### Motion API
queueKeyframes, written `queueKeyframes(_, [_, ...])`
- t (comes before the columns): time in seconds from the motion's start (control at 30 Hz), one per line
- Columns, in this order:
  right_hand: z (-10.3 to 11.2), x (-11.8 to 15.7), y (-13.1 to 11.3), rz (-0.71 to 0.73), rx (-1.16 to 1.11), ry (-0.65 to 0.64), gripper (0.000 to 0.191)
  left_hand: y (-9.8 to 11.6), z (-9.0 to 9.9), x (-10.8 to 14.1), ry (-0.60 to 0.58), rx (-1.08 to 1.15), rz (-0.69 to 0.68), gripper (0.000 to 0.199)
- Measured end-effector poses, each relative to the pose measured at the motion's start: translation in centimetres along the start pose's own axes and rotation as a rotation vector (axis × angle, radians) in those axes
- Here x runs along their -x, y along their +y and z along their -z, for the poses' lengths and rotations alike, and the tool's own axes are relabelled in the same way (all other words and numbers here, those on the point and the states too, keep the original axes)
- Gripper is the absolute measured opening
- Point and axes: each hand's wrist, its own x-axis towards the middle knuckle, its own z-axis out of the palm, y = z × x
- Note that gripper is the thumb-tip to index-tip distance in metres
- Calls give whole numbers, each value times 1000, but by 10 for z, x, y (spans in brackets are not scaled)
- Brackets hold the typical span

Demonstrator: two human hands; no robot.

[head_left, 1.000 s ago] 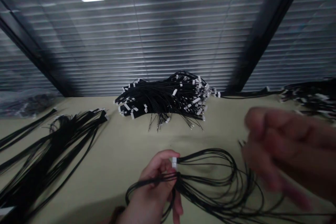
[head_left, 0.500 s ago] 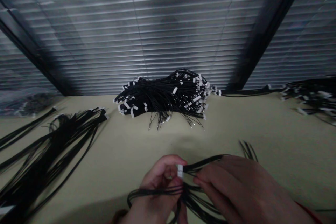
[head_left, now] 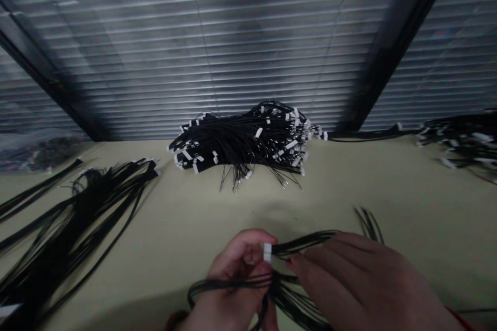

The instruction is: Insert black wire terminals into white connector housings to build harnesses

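Between the thumb and index finger of my left hand (head_left: 236, 274) is a small white connector (head_left: 267, 252). Black wires (head_left: 303, 242) run from its right side toward and over my right hand (head_left: 361, 274). More black wires (head_left: 295, 300) loop across my left palm and hang below the connector. The right hand's fingers are closed together just right of the connector, near the wires; their tips seem to pinch a thin wire, though the grip is partly hidden. Loose wire ends (head_left: 368, 222) stick out beyond the right hand.
A large pile of black wire harnesses with white connectors (head_left: 240, 139) lies against the blinds (head_left: 248, 62). More black cables (head_left: 77, 217) stretch along the left, beside a clear plastic bag (head_left: 42, 150). Another cable pile (head_left: 462, 137) sits at the far right of the table (head_left: 186, 212).
My right hand has shifted slightly right and down, and more of the wires above it shows. My left hand keeps its pinch on the connector almost unmoved.
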Motion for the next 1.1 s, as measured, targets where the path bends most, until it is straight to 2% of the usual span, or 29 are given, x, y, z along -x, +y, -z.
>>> queueKeyframes(0.17, [2,1,-2,34,9,74,35,0,-2,-1,32,14,2,18])
queueKeyframes(0.37, [-1,3,-4,33,-51,-22,34,4,-4,-1,60,-12,13,15])
queueKeyframes(0.47, [-6,6,-5,15,-59,-31,32,3,-4,0,64,-10,36,16])
queueKeyframes(0.67, [-8,10,-10,-87,-136,-76,30,-6,-5,1,99,2,36,15])
queueKeyframes(0.83, [-12,8,-10,-138,-158,-90,31,-5,-6,0,94,-28,64,13])
queueKeyframes(0.97, [-4,4,1,-144,-157,-43,25,1,-3,-2,80,-90,72,16])
queueKeyframes(1.1, [15,0,11,-237,-68,98,13,8,-5,-7,167,-72,89,20])
